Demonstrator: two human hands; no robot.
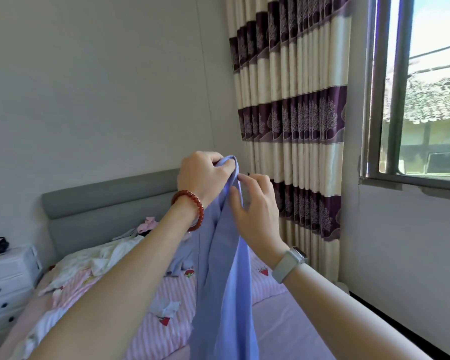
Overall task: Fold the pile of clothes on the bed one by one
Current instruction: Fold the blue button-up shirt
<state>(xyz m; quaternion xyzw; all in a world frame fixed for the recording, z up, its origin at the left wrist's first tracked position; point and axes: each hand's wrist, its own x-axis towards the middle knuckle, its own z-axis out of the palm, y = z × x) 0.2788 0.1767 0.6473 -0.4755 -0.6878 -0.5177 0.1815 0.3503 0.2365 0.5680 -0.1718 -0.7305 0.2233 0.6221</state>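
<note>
We're in a home bedroom: there's the bed (291, 320) under a pink striped cover (151, 320), its grey padded headboard (102, 203) against a plain white wall (89, 87). At the bed's far left corner stands a white chest of drawers (8, 281). Loose clothes (89, 261) lie near the headboard. On the right, cream-and-purple curtains (291, 113) hang beside an open window (426, 100) showing a tiled roof.

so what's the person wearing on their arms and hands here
Both forearms are bare, with no sleeves in view. The left wrist carries a bracelet of round, glossy reddish-brown beads. The right wrist carries a watch with a pale grey band and a rounded rectangular case. No gloves show on the left hand or the right hand.
</note>
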